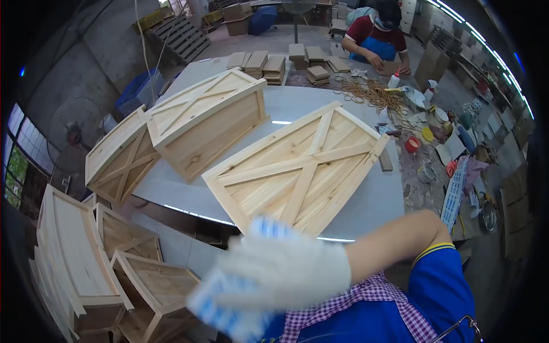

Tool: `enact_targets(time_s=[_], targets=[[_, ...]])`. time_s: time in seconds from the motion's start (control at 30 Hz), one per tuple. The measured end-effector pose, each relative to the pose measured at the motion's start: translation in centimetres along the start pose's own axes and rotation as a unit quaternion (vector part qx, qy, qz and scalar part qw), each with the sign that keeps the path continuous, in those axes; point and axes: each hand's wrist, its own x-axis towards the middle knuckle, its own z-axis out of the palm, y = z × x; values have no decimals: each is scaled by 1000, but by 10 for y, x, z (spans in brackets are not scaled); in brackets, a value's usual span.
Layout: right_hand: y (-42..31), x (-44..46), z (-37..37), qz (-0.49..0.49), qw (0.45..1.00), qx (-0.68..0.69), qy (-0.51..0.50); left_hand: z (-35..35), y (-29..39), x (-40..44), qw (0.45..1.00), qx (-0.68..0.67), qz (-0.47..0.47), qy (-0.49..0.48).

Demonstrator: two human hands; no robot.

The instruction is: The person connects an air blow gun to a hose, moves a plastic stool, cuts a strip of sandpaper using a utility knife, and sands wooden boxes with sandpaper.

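My right hand, in a white glove and blurred by motion, is closed on a blue-and-white cloth that shows above and below the glove. It is at the near edge of the table, in front of the near corner of a wooden panel box with crossed slats. That box lies tilted on the pale tabletop, its slatted face up. My left hand does not show.
Two more slatted boxes stand at the table's left. Several wooden boxes are stacked lower left. Small boards, rubber bands, bottles and a red cup lie beyond. A co-worker sits at the back right.
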Motion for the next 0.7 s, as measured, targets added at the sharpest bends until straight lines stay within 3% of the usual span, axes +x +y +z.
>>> enact_targets(time_s=[0.03, 0.07, 0.13, 0.17, 0.2, 0.23, 0.33, 0.37, 0.4, 0.5, 0.57, 0.6, 0.63, 0.7], targets=[[16, 3, 2, -25, 997, -33, 69, -7, -21, -9, 986, -157, 34, 32], [45, 2, 1, -17, 998, -52, 15, -14, -42, -17, 947, -308, 77, 52], [100, -41, 3, 52, 982, 36, -176, -29, -39, -13, 904, -427, 20, 20], [102, -53, -13, 63, 985, -34, -155, -31, -39, -13, 884, -468, -17, -3], [102, -65, -30, 75, 982, -100, -141, -30, -43, -13, 883, -470, -10, -1], [111, -80, -43, 138, 962, -141, -191, -30, -46, -12, 887, -462, -11, -2], [143, -128, -90, 287, 873, -303, -252, -35, -60, 1, 896, -443, 12, 8], [128, -121, -102, 333, 873, -306, -181, -34, -63, 3, 895, -446, 15, 14], [123, -117, -102, 334, 871, -307, -187, -33, -66, 3, 894, -449, 11, 0], [120, -108, -71, 57, 946, -276, -161, -39, -62, 8, 918, -397, 5, -10], [144, -138, -66, 55, 945, -276, -168, -38, -73, 9, 897, -439, 14, -37], [154, -145, -87, 100, 936, -266, -208, -36, -75, 8, 895, -443, 2, -50], [170, -168, -109, 188, 889, -320, -268, -37, -75, 3, 893, -445, -16, -63], [181, -212, -133, 377, 842, -296, -248, -41, -76, 1, 896, -438, -19, -64]])
